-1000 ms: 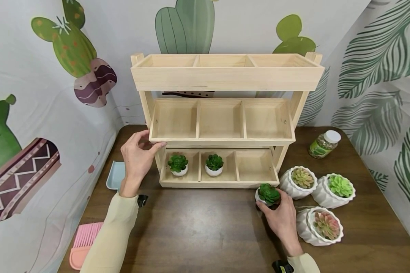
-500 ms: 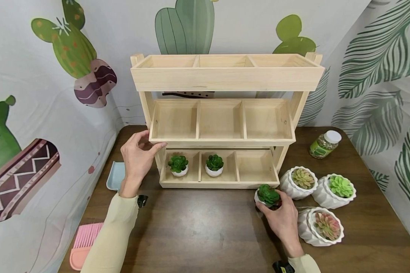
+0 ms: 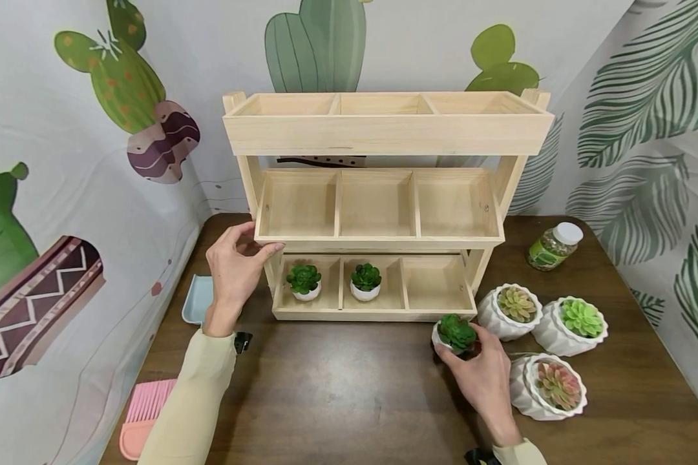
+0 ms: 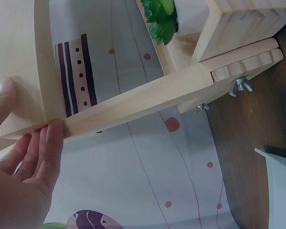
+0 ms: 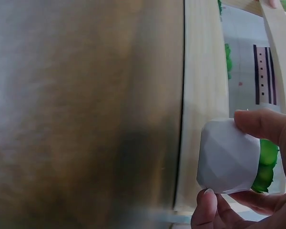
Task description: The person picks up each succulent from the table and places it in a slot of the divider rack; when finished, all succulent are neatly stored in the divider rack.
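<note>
My left hand (image 3: 232, 271) grips the left end of the middle tier of a three-tier wooden plant stand (image 3: 378, 243). In the left wrist view, the thumb lies on the tier's front board and the fingers are at its end. With my right hand (image 3: 484, 374) I hold a small potted succulent (image 3: 456, 332) just off the stand's lower right front corner. Its white faceted pot (image 5: 229, 155) sits between thumb and fingers in the right wrist view. Two similar succulents stand in the bottom tier, one in the left compartment (image 3: 304, 281), one in the middle compartment (image 3: 365, 279).
Right of my right hand stand three larger white pots with yellowish (image 3: 516, 305), bright green (image 3: 581, 318) and pinkish (image 3: 558, 386) succulents. Behind them is a white-capped jar (image 3: 554, 247). A blue dustpan (image 3: 198, 299) and a pink brush (image 3: 145, 416) lie at the table's left edge.
The right hand and its potted succulent have shifted very slightly left. My left hand keeps its hold on the stand.
</note>
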### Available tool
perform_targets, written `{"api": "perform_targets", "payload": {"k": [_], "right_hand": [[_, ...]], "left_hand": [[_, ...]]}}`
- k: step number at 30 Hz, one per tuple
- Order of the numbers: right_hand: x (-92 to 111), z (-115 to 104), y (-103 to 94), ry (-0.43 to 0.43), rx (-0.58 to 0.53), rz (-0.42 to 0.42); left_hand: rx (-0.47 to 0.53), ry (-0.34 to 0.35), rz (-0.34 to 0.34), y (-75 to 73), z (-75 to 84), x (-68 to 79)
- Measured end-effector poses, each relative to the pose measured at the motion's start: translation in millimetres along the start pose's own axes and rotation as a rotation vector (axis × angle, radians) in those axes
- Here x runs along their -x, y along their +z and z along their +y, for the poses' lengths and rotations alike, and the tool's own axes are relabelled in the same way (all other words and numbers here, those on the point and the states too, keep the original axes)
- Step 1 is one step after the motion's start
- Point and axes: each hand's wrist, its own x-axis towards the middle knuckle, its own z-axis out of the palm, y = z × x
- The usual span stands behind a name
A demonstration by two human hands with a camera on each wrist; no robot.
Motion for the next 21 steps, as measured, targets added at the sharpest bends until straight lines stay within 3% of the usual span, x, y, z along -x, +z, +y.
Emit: {"api": "perform_targets", "payload": {"k": [8,21], "right_hand": [[-4.0,-12.9,-5.7,-0.043,-0.012,0.042],[-34.3,-36.7,-6.3,-0.107,-0.061,0.051]], "left_hand": [[-0.020,0.008,-0.007,1.4,1.4,-1.2],[-0.035,0.004,0.001,-1.8,0.1,0.0]]}}
